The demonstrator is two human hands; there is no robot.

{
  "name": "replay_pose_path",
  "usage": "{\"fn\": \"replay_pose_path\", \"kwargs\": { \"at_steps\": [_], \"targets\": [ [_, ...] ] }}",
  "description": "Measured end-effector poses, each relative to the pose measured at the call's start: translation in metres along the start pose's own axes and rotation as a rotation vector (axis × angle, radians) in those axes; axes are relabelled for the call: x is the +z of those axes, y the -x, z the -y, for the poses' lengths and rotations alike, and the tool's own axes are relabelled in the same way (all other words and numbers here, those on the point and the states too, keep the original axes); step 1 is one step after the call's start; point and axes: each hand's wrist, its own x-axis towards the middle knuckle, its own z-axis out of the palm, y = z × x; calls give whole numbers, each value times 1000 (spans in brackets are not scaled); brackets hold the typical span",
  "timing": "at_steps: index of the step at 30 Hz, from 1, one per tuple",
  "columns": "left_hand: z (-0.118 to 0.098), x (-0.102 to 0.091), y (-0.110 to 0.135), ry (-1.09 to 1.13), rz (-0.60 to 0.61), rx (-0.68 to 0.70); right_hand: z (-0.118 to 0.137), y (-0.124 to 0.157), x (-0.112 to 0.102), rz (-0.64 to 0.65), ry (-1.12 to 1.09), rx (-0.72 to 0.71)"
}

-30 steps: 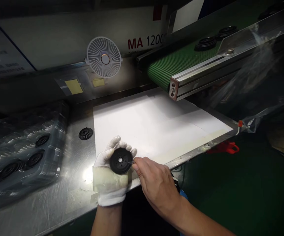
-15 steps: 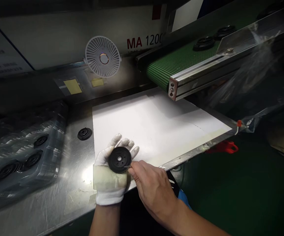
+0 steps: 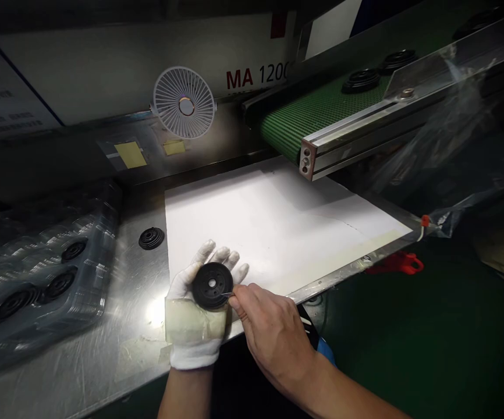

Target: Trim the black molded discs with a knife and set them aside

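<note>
My left hand [image 3: 193,326], in a white glove, holds a black round disc [image 3: 212,285] with a centre hole, over the front edge of the metal table [image 3: 116,343]. Its fingers are wrapped behind the disc. My bare right hand [image 3: 273,334] pinches a thin metal tool [image 3: 227,295] whose tip touches the disc's right rim. A blue-and-black handle [image 3: 317,343] shows under my right wrist. Another black disc [image 3: 151,238] lies on the table left of the white sheet [image 3: 278,227].
A clear plastic tray [image 3: 38,273] with several black discs sits at the left. A green conveyor belt [image 3: 317,110] at the upper right carries two more discs [image 3: 361,80]. A small white fan [image 3: 184,109] stands at the back. A red tool [image 3: 394,263] hangs off the table's right edge.
My right hand has slid a little down and left along the disc's rim. The left hand's fingers have spread slightly behind the disc.
</note>
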Motion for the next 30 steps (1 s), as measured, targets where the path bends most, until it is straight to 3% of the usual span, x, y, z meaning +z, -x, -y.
{"fn": "replay_pose_path", "kwargs": {
  "at_steps": [4,9,12,17,22,25,30],
  "targets": [
    [-5,-2,-2,70,-17,29,1,-1,1,4,38,27],
    [1,7,-5,118,-166,127,9,4,6,26,7,-8],
    [1,4,-5,39,-133,148,9,4,6,26,-21,-8],
    [-4,-3,-3,-9,-43,4,4,0,4,21,-92,39],
    [-1,-2,-7,43,-126,69,5,1,3,27,-90,52],
    [-1,1,-10,55,-179,97,7,2,-1,83,-293,106],
    [-5,7,-11,85,-227,103,3,0,-9,73,-954,357]
  ]
}}
